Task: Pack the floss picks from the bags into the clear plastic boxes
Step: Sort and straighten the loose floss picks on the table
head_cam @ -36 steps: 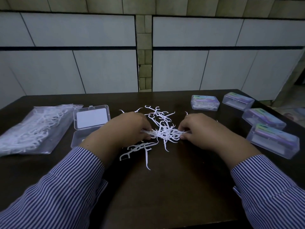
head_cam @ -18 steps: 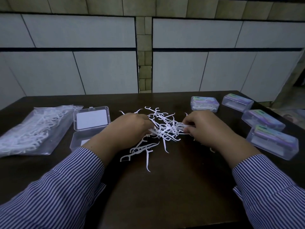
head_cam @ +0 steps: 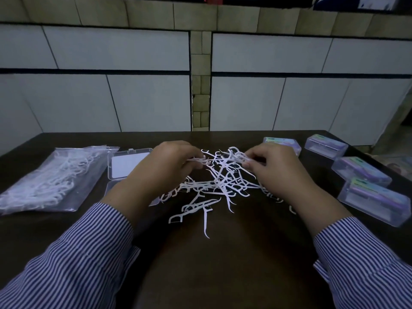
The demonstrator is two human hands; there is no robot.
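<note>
**Gathering picks from the loose heap**

Both hands worked the heap together. My left hand [head_cam: 165, 166] had its fingers curled round a few picks at the pile's far left edge, and my right hand [head_cam: 274, 168] pinched another small cluster at the far right, so I could draw them into one aligned bundle. The loose floss picks [head_cam: 214, 186] lay tangled on the dark table [head_cam: 223, 264] between my wrists, tipped out where I could sort them. I had set the open clear box [head_cam: 128, 165] just left of the heap, within easy reach. Further left the bag [head_cam: 51, 181] held more picks. Four closed boxes [head_cam: 361, 170] sat at my right, out of the way, apparently filled.
</note>
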